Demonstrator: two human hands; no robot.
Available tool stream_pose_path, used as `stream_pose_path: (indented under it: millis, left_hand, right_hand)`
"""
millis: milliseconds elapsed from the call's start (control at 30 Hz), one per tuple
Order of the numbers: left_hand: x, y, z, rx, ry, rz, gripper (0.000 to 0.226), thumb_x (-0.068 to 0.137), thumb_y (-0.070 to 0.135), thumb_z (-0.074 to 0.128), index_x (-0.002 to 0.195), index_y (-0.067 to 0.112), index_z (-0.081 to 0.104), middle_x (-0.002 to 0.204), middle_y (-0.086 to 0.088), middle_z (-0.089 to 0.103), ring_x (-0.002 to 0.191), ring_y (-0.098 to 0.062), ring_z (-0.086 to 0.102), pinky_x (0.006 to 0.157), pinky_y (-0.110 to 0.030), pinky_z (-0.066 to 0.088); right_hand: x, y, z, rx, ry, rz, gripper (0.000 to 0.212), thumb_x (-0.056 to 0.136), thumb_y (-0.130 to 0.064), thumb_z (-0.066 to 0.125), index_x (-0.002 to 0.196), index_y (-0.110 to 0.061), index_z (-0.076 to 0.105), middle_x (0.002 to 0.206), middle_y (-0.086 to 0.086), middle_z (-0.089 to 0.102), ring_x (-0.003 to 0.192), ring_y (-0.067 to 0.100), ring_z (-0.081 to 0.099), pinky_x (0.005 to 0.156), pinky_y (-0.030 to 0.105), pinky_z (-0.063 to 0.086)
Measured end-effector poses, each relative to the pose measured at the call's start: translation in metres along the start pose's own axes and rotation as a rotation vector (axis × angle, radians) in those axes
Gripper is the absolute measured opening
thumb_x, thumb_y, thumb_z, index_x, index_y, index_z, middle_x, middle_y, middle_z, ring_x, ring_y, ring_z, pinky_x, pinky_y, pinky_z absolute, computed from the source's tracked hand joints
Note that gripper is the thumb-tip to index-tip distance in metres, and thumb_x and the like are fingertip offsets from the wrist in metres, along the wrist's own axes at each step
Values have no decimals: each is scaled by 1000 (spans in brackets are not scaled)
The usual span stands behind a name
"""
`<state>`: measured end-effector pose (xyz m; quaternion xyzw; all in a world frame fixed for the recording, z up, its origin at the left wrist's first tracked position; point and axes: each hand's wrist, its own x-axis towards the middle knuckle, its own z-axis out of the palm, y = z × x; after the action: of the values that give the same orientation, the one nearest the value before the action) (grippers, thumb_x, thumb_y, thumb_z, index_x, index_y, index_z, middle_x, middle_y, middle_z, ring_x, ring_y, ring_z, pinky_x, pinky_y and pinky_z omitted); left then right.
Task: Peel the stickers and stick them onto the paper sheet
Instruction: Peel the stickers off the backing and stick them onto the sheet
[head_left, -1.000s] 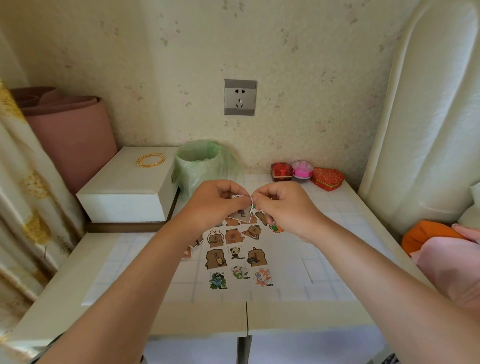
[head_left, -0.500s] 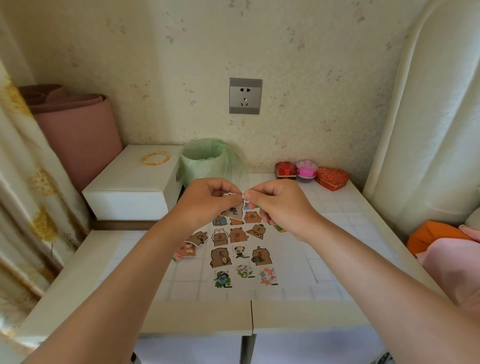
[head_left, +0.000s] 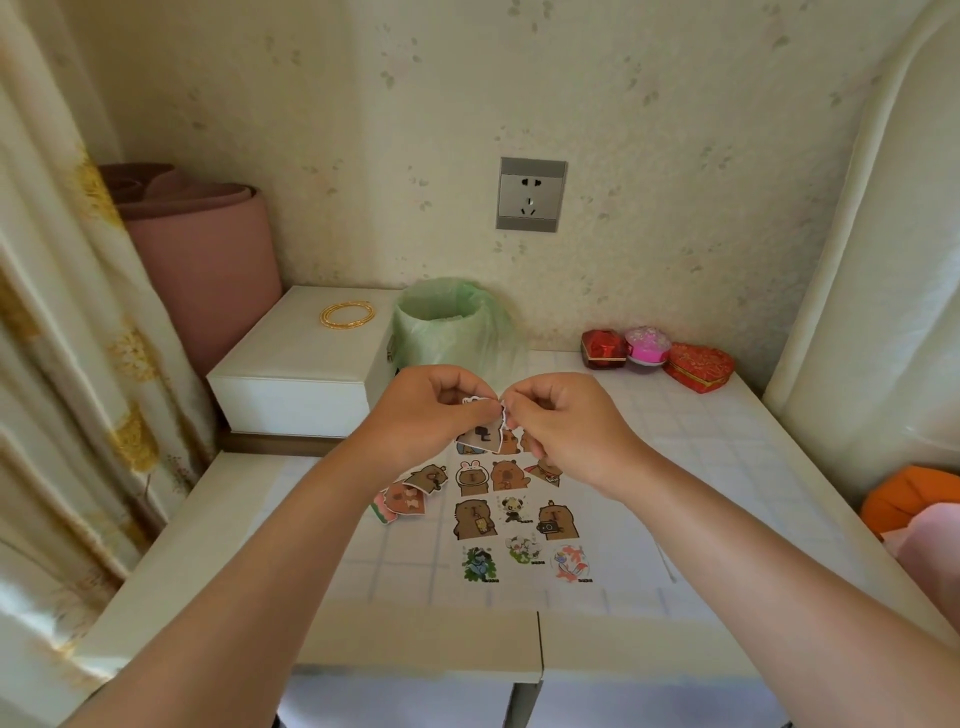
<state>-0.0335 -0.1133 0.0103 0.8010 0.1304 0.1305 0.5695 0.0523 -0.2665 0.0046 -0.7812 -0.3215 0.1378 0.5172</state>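
My left hand (head_left: 431, 410) and my right hand (head_left: 566, 426) meet above the table, both pinching one small sticker (head_left: 483, 434) between thumbs and fingertips. Its lower part hangs down between the hands. Below them a white paper sheet (head_left: 613, 530) lies flat on the table, with several cartoon animal stickers (head_left: 511, 514) stuck on it in rows. A small pile of loose stickers (head_left: 410, 493) lies just left of the sheet, partly under my left wrist.
A bin lined with a green bag (head_left: 447, 327) stands behind my hands. To its left a white box (head_left: 296, 364) carries a gold bangle (head_left: 347, 315). Three small red and pink boxes (head_left: 657, 353) sit at the back right. A curtain (head_left: 62, 364) hangs on the left.
Both hands stay together pinching the sticker and have shifted slightly up and away from the sheet. The sticker's hanging lower part shows more plainly now.
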Motion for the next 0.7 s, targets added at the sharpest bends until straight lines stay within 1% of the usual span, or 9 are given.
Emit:
stream_pose_path:
  millis: [67, 133, 200, 267, 367, 500, 567, 667, 700]
  left_hand:
    - [0, -1, -2, -24, 0, -1, 7, 86, 10, 75, 93, 9, 74, 80, -12, 75, 66, -15, 70, 65, -20, 55]
    - [0, -3, -4, -45, 20, 2, 11, 86, 11, 75, 96, 10, 72, 85, -11, 75, 65, -9, 69, 59, -14, 49]
    - [3, -10, -6, 32, 106, 55, 15, 82, 20, 79, 94, 23, 70, 91, 2, 72, 69, -8, 64, 64, -19, 48]
    - [4, -17, -8, 169, 215, 113, 20, 77, 33, 82, 85, 31, 65, 86, 15, 66, 71, -10, 58, 68, -25, 49]
    - [1, -19, -5, 267, 336, 160, 23, 75, 40, 81, 77, 31, 60, 77, 16, 60, 62, -6, 52, 61, -26, 45]
    - [-5, -16, -2, 378, 500, 252, 27, 76, 34, 81, 85, 29, 57, 91, 17, 50, 73, -6, 57, 65, -25, 47]
    - [-5, -18, -3, 313, 486, 224, 26, 79, 28, 80, 85, 27, 55, 87, 14, 56, 74, -10, 60, 67, -28, 50]
    - [-5, -18, -3, 97, 344, 83, 8, 88, 28, 72, 81, 26, 68, 76, 10, 71, 72, -9, 71, 76, -39, 59]
    - [-6, -17, -3, 22, 312, 36, 10, 90, 29, 69, 82, 24, 72, 75, 8, 73, 73, -9, 72, 78, -41, 60]
  right_hand:
    - [1, -1, 3, 12, 5, 7, 28, 99, -18, 57, 77, -6, 70, 45, -2, 52, 39, 8, 43, 43, 20, 35]
    - [2, -4, 6, 35, 5, 14, 28, 100, -17, 55, 79, -4, 69, 45, -6, 53, 38, 7, 43, 42, 19, 35]
    - [2, -7, 9, 78, 16, 28, 27, 100, -14, 54, 79, -6, 69, 43, -11, 54, 36, 4, 42, 40, 17, 34]
    - [3, -9, 12, 111, 55, 34, 25, 100, -13, 56, 78, -11, 69, 42, -14, 54, 34, 2, 42, 38, 13, 34]
    - [7, -8, 18, 62, 125, -23, 24, 98, -14, 60, 76, -18, 70, 42, -15, 54, 37, 2, 45, 41, 14, 38]
    - [13, -3, 28, -56, 202, -122, 22, 96, -21, 62, 77, -22, 73, 50, -18, 58, 43, 2, 49, 48, 17, 41]
    - [16, -2, 32, -84, 235, -159, 21, 95, -22, 63, 77, -24, 73, 53, -21, 59, 48, 1, 50, 52, 17, 41]
    - [19, -2, 39, -110, 273, -211, 17, 93, -22, 65, 81, -24, 76, 62, -20, 65, 59, 0, 58, 59, 18, 45]
    - [19, -3, 41, -116, 283, -224, 15, 93, -22, 65, 83, -24, 77, 65, -19, 67, 62, 1, 61, 60, 19, 48]
